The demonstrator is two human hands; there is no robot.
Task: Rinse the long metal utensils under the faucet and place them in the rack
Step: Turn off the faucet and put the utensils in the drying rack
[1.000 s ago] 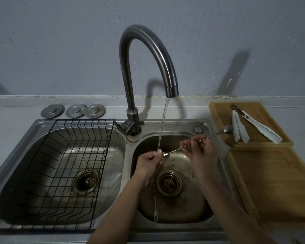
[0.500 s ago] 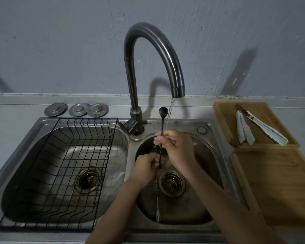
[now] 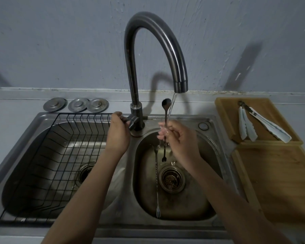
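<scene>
A double steel sink [image 3: 217,120] under a running faucet [image 3: 153,43]: right hand [image 3: 179,138] pinches an upright bar spoon [image 3: 165,110] in the stream; left hand [image 3: 117,132] grips the faucet lever [image 3: 130,121]. Left of it, the rack [image 3: 60,155].

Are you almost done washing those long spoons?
Not yet. Nothing is done: the black rack in the left sink holds no utensils. In hand: the right hand holds one long spoon upright under the running water, while the left hand is on the faucet handle. Left: a second long spoon lies in the right basin, and both must go into the rack.
</scene>
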